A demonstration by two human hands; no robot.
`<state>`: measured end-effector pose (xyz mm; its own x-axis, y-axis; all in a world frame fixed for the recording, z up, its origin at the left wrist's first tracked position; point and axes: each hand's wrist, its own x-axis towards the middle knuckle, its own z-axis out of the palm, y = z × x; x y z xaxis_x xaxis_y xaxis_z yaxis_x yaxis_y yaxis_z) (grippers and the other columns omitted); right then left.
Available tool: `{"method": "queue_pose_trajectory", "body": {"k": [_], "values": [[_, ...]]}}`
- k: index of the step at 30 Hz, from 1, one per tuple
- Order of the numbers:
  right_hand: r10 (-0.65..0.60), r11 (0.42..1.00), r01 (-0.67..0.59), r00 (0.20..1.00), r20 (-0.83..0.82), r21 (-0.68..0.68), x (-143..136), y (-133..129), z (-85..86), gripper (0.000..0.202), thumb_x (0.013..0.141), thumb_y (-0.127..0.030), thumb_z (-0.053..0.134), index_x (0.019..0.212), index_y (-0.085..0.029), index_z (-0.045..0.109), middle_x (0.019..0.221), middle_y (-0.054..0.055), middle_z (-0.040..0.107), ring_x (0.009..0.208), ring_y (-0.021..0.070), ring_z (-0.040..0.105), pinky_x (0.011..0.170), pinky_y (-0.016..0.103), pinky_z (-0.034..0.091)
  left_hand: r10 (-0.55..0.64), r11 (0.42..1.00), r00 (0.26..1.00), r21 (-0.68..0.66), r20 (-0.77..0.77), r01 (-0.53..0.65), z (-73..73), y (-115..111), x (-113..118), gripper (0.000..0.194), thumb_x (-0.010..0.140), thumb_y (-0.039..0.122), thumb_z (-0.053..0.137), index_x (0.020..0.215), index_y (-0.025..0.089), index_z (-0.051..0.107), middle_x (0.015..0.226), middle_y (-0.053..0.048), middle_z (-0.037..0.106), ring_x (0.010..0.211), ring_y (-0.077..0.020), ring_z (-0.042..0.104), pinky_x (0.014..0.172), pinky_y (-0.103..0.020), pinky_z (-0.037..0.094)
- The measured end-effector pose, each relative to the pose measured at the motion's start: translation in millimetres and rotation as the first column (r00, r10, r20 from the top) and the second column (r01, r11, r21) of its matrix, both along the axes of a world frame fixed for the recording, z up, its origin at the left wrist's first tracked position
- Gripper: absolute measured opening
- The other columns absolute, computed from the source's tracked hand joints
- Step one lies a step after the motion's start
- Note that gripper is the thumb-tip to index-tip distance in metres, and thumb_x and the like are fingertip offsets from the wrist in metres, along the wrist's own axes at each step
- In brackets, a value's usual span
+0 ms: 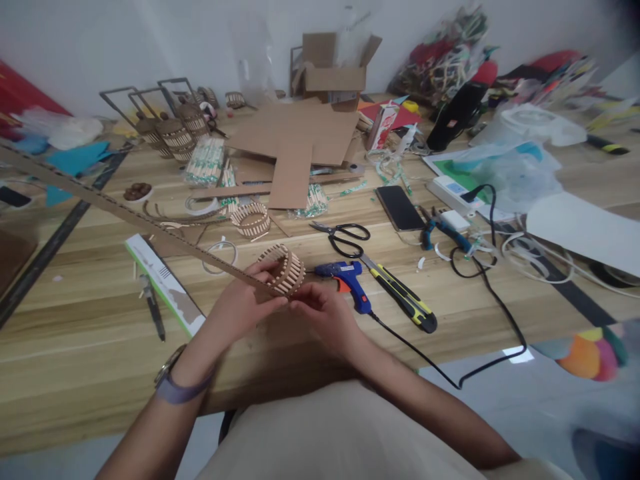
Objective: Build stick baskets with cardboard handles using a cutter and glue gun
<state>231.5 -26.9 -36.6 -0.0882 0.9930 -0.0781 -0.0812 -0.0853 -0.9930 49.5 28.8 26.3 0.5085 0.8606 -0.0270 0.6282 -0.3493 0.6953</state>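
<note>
Near the table's front edge my left hand (245, 300) is closed around a small ring of wooden sticks and cardboard (290, 270), with fingers partly inside it. A long, narrow cardboard strip (135, 220) runs from the ring's lower edge up to the far left. My right hand (323, 310) pinches the lower right edge of the ring, where the strip meets it. Just right of the ring lies a blue glue gun (345, 273). A second, similar stick ring (250, 220) stands behind, apart from my hands.
Scissors (347, 237) and a yellow-black utility knife (400, 293) lie right of the hands. A black cable (415, 350) crosses the front edge. A phone (400, 208), cardboard sheets (300, 130), a pen (153, 307), a ruler-like strip (165, 283) and finished lantern-like barrels (175, 133) surround the work area.
</note>
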Motion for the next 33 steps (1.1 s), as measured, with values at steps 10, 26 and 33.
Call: {"method": "queue_pose_trajectory", "body": {"k": [10,26,33], "values": [[-0.058,0.998,0.059,0.988,-0.140,0.003,-6.2,-4.1,0.9,0.019,0.076,-0.036,0.074,0.082,-0.022,0.064,0.079,0.001,0.070,0.072,0.0174,0.064,0.069,0.031,0.052,0.112,0.993,0.984,-0.040,0.138,-0.108,6.0,-19.5,9.3,0.029,0.078,0.035,0.063,0.103,0.023,0.072,0.119,-0.007,0.071,0.114,-0.0290,0.065,0.105,-0.046,0.051],[-0.143,0.976,0.148,0.989,-0.044,0.162,-7.6,-11.8,0.2,0.010,0.080,-0.030,0.067,0.080,-0.023,0.061,0.075,0.001,0.065,0.076,0.0194,0.064,0.075,0.034,0.053,0.126,0.990,0.973,-0.093,0.193,-0.110,19.6,-28.6,19.7,0.022,0.077,0.033,0.065,0.095,0.024,0.072,0.115,-0.005,0.071,0.109,-0.0271,0.066,0.103,-0.044,0.052],[-0.163,0.971,0.168,0.986,-0.045,0.168,-9.6,-14.6,0.3,0.008,0.080,-0.029,0.066,0.081,-0.022,0.061,0.076,0.001,0.065,0.072,0.0181,0.062,0.072,0.033,0.052,0.117,0.991,0.974,-0.082,0.191,-0.103,20.2,-30.9,20.4,0.023,0.079,0.033,0.064,0.098,0.023,0.073,0.115,-0.006,0.071,0.110,-0.0271,0.066,0.103,-0.045,0.051]]}}
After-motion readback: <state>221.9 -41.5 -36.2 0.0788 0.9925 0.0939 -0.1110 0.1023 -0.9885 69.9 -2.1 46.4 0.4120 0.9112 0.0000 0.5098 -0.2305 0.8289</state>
